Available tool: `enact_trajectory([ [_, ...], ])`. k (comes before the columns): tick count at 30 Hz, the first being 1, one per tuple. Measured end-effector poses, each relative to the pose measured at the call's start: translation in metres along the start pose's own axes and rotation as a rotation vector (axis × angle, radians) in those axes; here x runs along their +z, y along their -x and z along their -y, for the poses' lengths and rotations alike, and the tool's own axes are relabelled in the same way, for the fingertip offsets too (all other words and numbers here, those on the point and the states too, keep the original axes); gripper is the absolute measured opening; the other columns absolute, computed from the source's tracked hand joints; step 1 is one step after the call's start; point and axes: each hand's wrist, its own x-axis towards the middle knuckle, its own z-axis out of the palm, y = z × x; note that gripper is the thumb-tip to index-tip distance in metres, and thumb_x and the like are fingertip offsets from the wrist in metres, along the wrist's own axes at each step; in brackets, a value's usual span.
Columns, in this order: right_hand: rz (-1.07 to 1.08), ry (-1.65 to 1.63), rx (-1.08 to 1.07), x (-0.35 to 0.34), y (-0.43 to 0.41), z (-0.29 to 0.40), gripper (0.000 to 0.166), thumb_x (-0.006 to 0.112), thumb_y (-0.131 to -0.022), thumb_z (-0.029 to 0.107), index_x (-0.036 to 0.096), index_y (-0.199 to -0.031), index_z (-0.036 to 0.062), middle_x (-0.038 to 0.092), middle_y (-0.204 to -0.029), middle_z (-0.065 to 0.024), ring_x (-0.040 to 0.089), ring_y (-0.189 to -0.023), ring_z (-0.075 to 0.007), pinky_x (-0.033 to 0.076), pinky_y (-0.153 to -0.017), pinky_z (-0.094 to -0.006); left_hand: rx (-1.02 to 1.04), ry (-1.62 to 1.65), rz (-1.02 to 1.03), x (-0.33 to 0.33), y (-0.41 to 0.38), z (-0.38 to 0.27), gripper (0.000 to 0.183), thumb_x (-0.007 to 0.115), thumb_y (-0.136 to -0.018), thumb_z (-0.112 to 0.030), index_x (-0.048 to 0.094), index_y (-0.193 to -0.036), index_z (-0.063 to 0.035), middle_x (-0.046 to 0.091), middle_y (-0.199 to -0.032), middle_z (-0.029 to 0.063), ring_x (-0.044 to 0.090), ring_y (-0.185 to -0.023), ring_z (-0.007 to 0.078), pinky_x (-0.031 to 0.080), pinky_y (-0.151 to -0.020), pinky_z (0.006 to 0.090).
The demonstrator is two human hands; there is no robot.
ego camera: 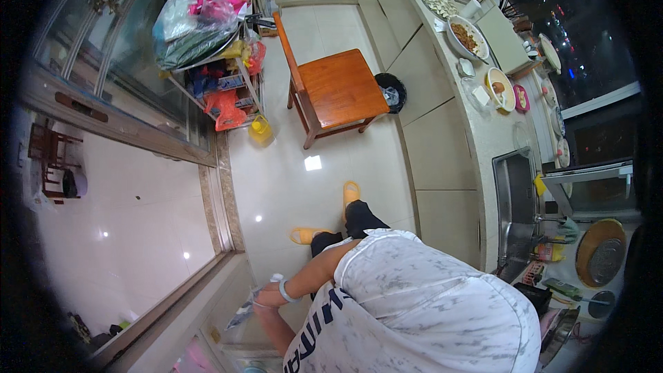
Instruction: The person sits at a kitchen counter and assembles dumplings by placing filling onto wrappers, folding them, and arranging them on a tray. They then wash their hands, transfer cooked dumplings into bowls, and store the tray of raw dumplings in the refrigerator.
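At the lower left my two bare hands meet and overlap in front of my patterned white shirt. My right hand (268,294), with a pale band at its wrist, lies over or against my left hand (261,309). A crumpled clear plastic bag (241,316) with something dark in it sticks out from the left hand, and a bit of white material shows above. Most fingers are hidden, so the right hand's hold cannot be made out. Yellow slippers (351,194) are on my feet.
A wooden chair (339,85) stands ahead beside a black bin (393,94). At left are a loaded rack (243,83), a yellow oil jug (260,130) and a sliding door frame (109,114). The right counter (479,134) holds food bowls and a steel sink (513,207).
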Motion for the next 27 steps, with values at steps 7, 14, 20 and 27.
enact_trajectory([
  [7, 0.161, 0.135, -0.584, -0.108, 0.054, -0.006, 0.025, 0.056, -0.064, 0.012, 0.058, -0.088, 0.0055, 0.059, -0.072, -0.0184, 0.057, -0.069, -0.0356, 0.046, -0.06, -0.0447, -0.012, -0.242, -0.019, 0.023, -0.004, 0.005, 0.05, 0.042, -0.082, -0.038, 0.044, -0.113, 0.0016, 0.047, -0.112, 0.0161, 0.048, -0.098, 0.0266, 0.037, -0.086, 0.0383],
  [14, -0.447, 0.189, 0.353, -0.269, 0.2, -0.069, 0.059, 0.058, -0.071, 0.021, 0.036, -0.123, 0.0072, 0.041, -0.124, -0.0179, 0.054, -0.095, -0.0329, 0.045, -0.078, -0.039, -0.031, -0.494, -0.004, 0.08, -0.003, 0.009, 0.048, 0.045, -0.081, -0.033, 0.045, -0.113, 0.003, 0.048, -0.112, 0.0187, 0.048, -0.1, 0.0278, 0.037, -0.087, 0.0379],
  [20, -1.143, 0.396, 0.598, -0.354, 0.39, -0.1, 0.045, 0.054, -0.073, 0.016, 0.044, -0.115, 0.0038, 0.043, -0.12, -0.0171, 0.05, -0.099, -0.0339, 0.044, -0.08, -0.04, 0.003, -0.728, 0.118, 0.176, -0.002, 0.019, 0.047, 0.047, -0.08, -0.028, 0.045, -0.114, 0.0042, 0.049, -0.112, 0.021, 0.049, -0.101, 0.0289, 0.037, -0.088, 0.0376],
  [27, -1.785, 0.336, 0.612, -0.439, 0.552, 0.017, 0.021, 0.06, -0.075, 0.01, 0.058, -0.093, -0.0002, 0.06, -0.087, -0.0115, 0.059, -0.072, -0.0198, 0.046, -0.066, -0.0292, 0.244, -1.008, 0.299, 0.317, -0.01, 0.026, 0.046, 0.05, -0.078, -0.023, 0.046, -0.114, 0.0057, 0.05, -0.112, 0.0236, 0.049, -0.103, 0.0301, 0.037, -0.088, 0.0372],
])
